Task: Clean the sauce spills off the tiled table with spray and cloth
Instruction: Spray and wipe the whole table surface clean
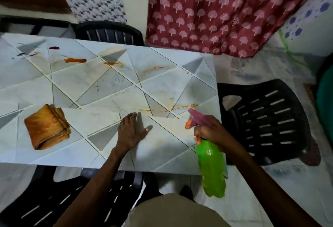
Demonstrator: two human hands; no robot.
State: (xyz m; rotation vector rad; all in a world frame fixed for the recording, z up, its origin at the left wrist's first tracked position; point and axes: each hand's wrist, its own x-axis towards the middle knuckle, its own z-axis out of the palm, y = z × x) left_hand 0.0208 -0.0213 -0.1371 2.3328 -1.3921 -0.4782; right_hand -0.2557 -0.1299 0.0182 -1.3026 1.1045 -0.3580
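Note:
My right hand point(210, 129) grips the neck of a green spray bottle point(210, 169) with a pink nozzle, held tilted over the table's near right corner, nozzle pointing toward an orange smear point(180, 107). My left hand point(131, 129) rests flat on the tiled table point(90, 86), fingers spread and holding nothing. A folded orange cloth point(47, 126) lies on the table to the left of that hand. Farther back sit an orange sauce streak point(75, 60), a dark red blob point(54, 47) and more orange smudges point(113, 63).
A black plastic chair point(266, 118) stands right of the table, another black chair point(111, 32) behind it and a third chair point(63, 199) under the near edge. A red patterned curtain point(216, 10) hangs at the back.

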